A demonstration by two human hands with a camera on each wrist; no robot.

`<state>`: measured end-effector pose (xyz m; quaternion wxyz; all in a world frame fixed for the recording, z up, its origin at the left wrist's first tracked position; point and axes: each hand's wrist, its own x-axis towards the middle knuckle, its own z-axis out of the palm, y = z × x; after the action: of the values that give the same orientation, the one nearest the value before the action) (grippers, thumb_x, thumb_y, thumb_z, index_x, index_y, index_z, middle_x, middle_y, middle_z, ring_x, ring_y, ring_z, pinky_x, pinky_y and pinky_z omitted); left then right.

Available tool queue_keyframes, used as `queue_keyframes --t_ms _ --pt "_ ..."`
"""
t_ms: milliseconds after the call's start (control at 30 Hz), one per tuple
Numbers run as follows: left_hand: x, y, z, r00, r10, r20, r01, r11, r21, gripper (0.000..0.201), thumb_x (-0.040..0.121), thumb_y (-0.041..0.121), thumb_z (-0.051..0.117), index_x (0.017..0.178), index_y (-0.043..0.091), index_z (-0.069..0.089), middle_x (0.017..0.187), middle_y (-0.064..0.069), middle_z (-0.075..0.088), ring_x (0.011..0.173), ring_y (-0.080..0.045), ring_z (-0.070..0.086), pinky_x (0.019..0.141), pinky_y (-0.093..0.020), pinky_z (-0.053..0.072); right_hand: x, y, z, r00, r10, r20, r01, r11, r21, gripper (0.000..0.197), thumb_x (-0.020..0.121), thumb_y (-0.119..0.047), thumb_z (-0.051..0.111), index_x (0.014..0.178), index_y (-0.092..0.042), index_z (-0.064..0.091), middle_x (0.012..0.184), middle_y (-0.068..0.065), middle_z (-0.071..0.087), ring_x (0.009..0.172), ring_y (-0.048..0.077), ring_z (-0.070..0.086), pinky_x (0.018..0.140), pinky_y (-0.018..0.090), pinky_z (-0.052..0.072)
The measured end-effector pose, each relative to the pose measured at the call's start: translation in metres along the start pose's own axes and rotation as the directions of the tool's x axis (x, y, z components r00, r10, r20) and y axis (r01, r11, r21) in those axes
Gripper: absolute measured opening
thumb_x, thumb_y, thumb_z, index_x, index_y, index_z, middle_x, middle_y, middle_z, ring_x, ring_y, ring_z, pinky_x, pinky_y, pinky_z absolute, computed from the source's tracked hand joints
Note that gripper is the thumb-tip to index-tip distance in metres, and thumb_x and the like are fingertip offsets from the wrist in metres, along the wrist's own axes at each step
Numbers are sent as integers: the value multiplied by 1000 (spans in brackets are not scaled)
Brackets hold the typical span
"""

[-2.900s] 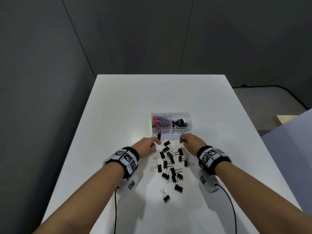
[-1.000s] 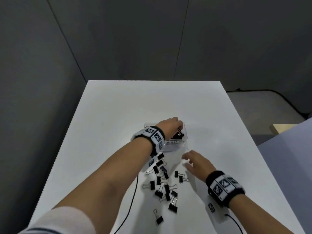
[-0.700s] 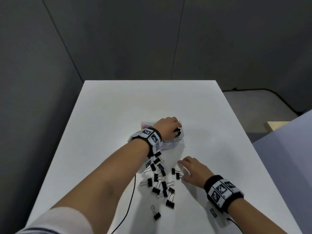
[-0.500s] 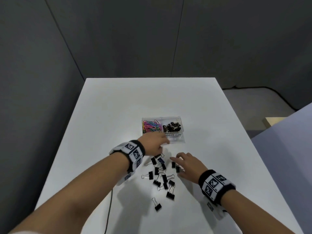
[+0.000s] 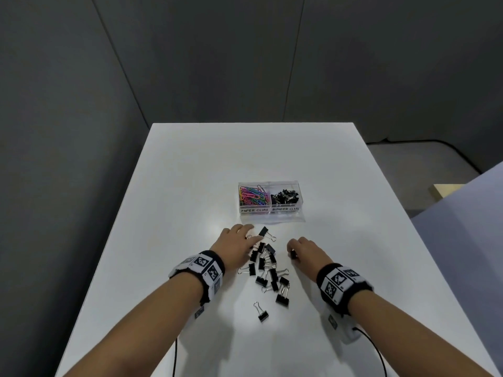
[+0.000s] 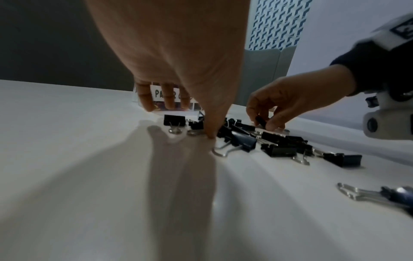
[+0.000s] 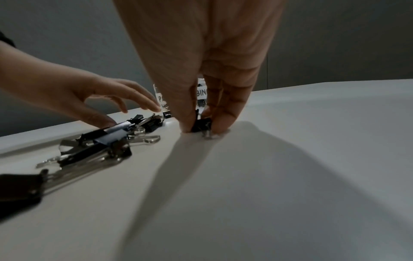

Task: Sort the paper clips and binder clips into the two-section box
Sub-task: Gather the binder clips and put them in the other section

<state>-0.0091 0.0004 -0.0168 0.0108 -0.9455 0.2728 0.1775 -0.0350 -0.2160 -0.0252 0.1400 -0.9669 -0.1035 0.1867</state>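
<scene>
A clear two-section box (image 5: 272,213) stands on the white table, with coloured paper clips (image 5: 253,195) in its left section and black binder clips (image 5: 286,196) in its right. Several black binder clips (image 5: 268,265) lie in a loose pile in front of it. My left hand (image 5: 249,235) hovers over the pile's far left edge with fingers (image 6: 145,104) spread and straight, and its thumb tip touches the table beside a clip. My right hand (image 5: 292,250) pinches one binder clip (image 7: 201,126) between thumb and fingers at the pile's right edge, down on the table.
The white table (image 5: 190,186) ends at grey walls behind and to the left. One stray binder clip (image 5: 261,312) lies nearer to me than the pile. Cables run from both wrist cameras toward the table's near edge.
My left hand has drawn back from the box's binder clip section to the pile, holding nothing. My right hand has closed its fingers on a clip at the pile's right edge.
</scene>
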Motion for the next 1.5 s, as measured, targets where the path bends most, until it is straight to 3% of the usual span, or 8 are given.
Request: queue_keyframes --t_ms 133,367,600,700,800,967,1367,1500 --pt "0 0 1 997 -60 42 63 995 -77 52 92 26 50 142 24 35 148 -9 30 134 -30 32 103 -42 40 3 -2 -1 1000 7 16 -6 999 -31 20 93 -9 36 109 -5 48 110 15 55 86 22 41 70 30 32" --pt "4 5 4 997 -79 -21 73 979 -192 32 96 11 42 126 13 51 125 -12 48 116 -30 46 92 -37 43 4 -6 -13 1000 20 23 -22 997 80 22 90 -2 44 112 -4 48 115 13 54 103 27 48 76 28 30" --pt "3 2 2 992 -127 -22 113 939 -324 24 88 4 49 111 4 56 126 -13 44 108 -30 52 91 -34 46 7 -16 -24 993 113 37 -116 986 121 23 79 7 37 74 -15 39 88 6 47 81 21 42 68 28 31" --pt "1 2 4 992 -124 -9 116 951 -288 25 87 7 51 112 4 55 124 -12 47 108 -29 52 90 -35 45 5 -20 -25 995 87 44 -90 994 62 7 87 -11 42 91 -13 48 95 8 55 86 25 50 70 29 36" --pt "-1 4 4 992 -127 9 126 964 -235 27 87 9 50 113 4 53 121 -13 49 108 -31 52 87 -37 44 6 -21 -20 997 16 82 -13 999 -36 31 94 -22 44 125 -18 46 124 7 55 113 26 53 88 34 43" --pt "-4 5 3 988 -145 42 151 958 -243 27 91 13 46 116 4 50 120 -16 50 103 -34 56 84 -38 44 9 -27 -8 986 -77 145 99 984 -151 46 97 -20 42 142 -24 32 127 11 49 118 28 46 93 38 43" --pt "-10 -5 -1 980 -183 75 194 816 -545 30 97 12 38 121 9 55 119 -14 59 104 -28 59 86 -29 43 6 -27 -12 990 26 136 -24 999 -21 13 90 -26 43 88 -13 42 84 2 49 77 22 46 61 28 34" --pt "-11 -3 -3 969 -231 90 237 760 -604 30 94 2 31 119 2 48 106 -16 59 86 -21 49 74 -24 33 8 -24 -17 994 29 101 -29 1000 -2 17 89 -27 46 92 -12 53 94 4 56 83 22 53 71 31 41"
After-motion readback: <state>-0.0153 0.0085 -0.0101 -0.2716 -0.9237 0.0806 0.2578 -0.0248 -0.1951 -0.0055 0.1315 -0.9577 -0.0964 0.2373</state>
